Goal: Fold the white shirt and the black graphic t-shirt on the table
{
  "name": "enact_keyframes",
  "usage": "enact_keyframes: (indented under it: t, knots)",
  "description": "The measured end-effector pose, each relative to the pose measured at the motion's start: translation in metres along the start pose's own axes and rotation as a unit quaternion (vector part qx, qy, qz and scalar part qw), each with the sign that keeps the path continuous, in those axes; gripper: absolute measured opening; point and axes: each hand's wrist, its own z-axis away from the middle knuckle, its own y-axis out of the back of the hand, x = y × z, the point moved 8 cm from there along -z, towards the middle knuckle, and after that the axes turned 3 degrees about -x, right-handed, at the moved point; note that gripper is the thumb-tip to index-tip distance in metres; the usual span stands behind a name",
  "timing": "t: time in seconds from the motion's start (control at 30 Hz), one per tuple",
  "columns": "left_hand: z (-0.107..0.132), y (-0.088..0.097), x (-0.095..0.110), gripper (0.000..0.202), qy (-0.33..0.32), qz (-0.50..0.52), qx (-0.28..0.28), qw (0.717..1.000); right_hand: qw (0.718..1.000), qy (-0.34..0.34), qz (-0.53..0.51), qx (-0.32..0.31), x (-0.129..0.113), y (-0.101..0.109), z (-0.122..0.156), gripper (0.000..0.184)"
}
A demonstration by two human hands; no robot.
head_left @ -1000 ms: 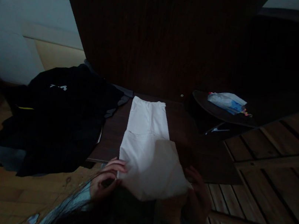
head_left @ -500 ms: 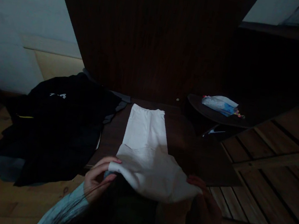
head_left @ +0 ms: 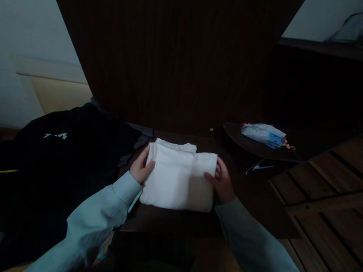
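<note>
A white garment [head_left: 178, 176] lies folded into a compact rectangle on a low dark wooden table [head_left: 254, 197]. My left hand [head_left: 140, 168] grips its left edge, thumb on top and fingers curled round the side. On the right edge sits my right hand [head_left: 220, 180], thumb on the cloth and fingers wrapped at the side. Both arms wear pale blue sleeves. The room is dim.
A heap of dark clothes [head_left: 51, 162] covers the table's left end and spills onto the wooden floor. A blue and white plastic packet [head_left: 263, 134] lies on a round dark stand at the back right. A dark wooden panel [head_left: 180, 49] rises behind the table.
The near end of the long white cloth was lifted and carried forward over the far half. It now lies folded and flat, with both hands moved out to its side edges.
</note>
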Motion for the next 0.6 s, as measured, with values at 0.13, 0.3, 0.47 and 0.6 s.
enact_keyframes:
  t: [0.13, 0.3, 0.47, 0.6]
  knots:
    - [-0.051, -0.006, -0.025, 0.062, 0.035, 0.021, 0.025, 0.999, 1.0, -0.02, 0.0, -0.014, 0.025, -0.01, -0.049, 0.076]
    - [-0.093, -0.009, -0.059, 0.064, 0.129, 0.004, 0.052, 0.99, 0.993, -0.109, 0.028, 0.021, 0.061, -0.018, -0.093, 0.072]
    - [-0.082, -0.008, -0.096, 0.074, 0.199, -0.004, 0.054, 0.978, 0.974, -0.207, 0.073, 0.061, 0.095, -0.013, -0.085, 0.066]
    - [-0.048, -0.005, -0.11, 0.079, 0.204, -0.002, 0.034, 0.978, 0.968, -0.224, 0.106, 0.034, 0.101, -0.009, -0.062, 0.055]
